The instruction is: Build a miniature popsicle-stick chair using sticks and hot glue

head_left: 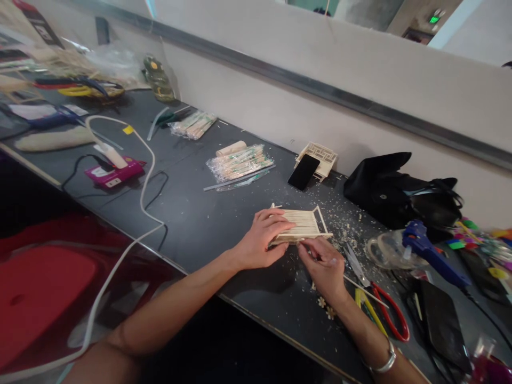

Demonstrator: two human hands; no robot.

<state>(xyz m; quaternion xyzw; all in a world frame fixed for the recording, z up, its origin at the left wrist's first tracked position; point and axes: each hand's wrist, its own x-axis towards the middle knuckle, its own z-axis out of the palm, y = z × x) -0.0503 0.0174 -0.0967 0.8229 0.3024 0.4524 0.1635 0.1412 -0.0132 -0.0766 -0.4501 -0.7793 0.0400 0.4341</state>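
Note:
A small flat frame made of pale wooden sticks (303,224) lies on the dark worktable (200,213). My left hand (262,240) rests on its left side and holds it down, fingers curled over the top. My right hand (325,265) is at the frame's near edge, fingertips pinched against the wood; whether it holds a loose stick I cannot tell. Wood shavings (344,213) are scattered around the frame.
A phone (303,172) leans on another stick model (320,156). A black bag (396,192), blue glue gun (430,250), red-handled cutters (384,304) and tape roll (386,250) sit right. Stick packets (239,162), a pink power strip (114,173) and white cable (148,176) lie left.

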